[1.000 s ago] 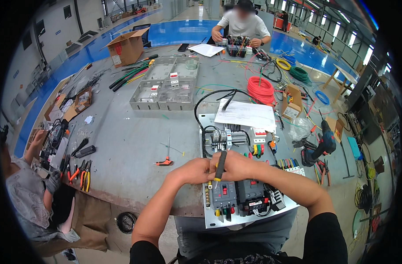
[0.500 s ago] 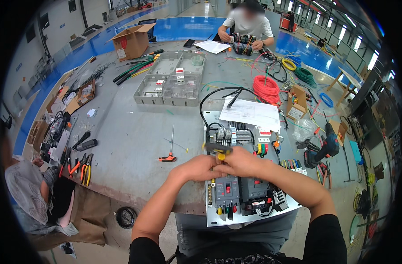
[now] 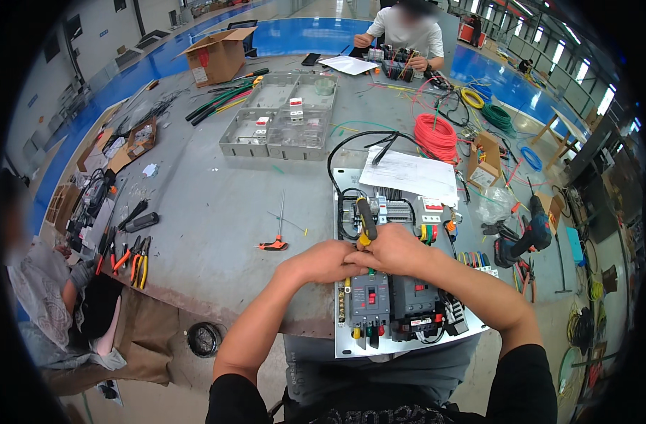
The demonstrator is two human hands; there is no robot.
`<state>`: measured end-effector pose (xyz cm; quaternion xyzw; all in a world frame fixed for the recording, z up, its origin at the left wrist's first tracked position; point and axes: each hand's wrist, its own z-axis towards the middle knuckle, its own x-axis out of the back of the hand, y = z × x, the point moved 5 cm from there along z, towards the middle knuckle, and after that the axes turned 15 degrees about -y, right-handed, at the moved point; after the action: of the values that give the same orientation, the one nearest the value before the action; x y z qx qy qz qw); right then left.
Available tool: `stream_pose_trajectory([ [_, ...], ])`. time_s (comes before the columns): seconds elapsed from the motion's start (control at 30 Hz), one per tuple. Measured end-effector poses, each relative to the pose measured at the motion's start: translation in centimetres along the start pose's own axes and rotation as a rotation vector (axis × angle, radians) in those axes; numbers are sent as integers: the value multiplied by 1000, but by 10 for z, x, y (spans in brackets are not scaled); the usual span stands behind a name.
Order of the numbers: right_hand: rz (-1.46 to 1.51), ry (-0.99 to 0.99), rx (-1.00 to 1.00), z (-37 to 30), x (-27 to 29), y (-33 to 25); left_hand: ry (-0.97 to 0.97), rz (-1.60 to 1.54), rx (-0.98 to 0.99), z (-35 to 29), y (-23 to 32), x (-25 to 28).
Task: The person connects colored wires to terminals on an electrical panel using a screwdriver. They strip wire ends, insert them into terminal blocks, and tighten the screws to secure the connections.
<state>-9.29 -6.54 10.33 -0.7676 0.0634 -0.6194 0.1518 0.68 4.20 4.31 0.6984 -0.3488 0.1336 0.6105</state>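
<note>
— Screwdriver (image 3: 366, 220)?
— Black and yellow handle, standing nearly upright over the metal mounting panel (image 3: 407, 283), tip hidden between the two hands.
— Held by which?
— Right hand (image 3: 393, 249), grip closed around the lower shaft. Left hand (image 3: 323, 260) pressed against the right, fingers curled narrow at the same spot; cannot tell whether pinching anything of its own.
— Under the hands?
— Two dark breakers (image 3: 390, 300) bolted to the panel's near half, small coloured terminals along their lower edge. Above the hands a rail of white modules (image 3: 400, 208) and a loop of black cable (image 3: 351, 152) running off the panel's far end.
— Panel's place?
— Lying flat on the grey counter (image 3: 210, 205), near edge overhanging toward the person.
— Around it?
— Sheet of paper (image 3: 407, 173) resting on the panel's far corner. Small orange-handled screwdriver (image 3: 275, 244) on the counter just left of the panel. Coil of red wire (image 3: 436, 136) beyond the paper. Cordless drill (image 3: 528, 230) off to the right.
— Farther out?
— Clear compartment boxes (image 3: 280, 124) mid-counter, cardboard box (image 3: 217, 56) at the far left corner. Row of pliers (image 3: 128, 256) by the left edge. Another person (image 3: 407, 32) seated at the far end, hands on wiring.
</note>
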Motion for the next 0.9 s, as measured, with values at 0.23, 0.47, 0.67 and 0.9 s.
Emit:
stream_pose_trajectory([
  [0.23,242,20,82,-2,-4,6,-117,57,91,0,12,6],
  [0.47,256,-11,118,3,-1,5,-78,18,66,6,-5,1],
  [0.67,218,75,106,0,18,4,40,-38,-21,6,-7,12],
  [0.9,552,175,38,-6,54,-3,22,-557,-46,-24,-11,27],
])
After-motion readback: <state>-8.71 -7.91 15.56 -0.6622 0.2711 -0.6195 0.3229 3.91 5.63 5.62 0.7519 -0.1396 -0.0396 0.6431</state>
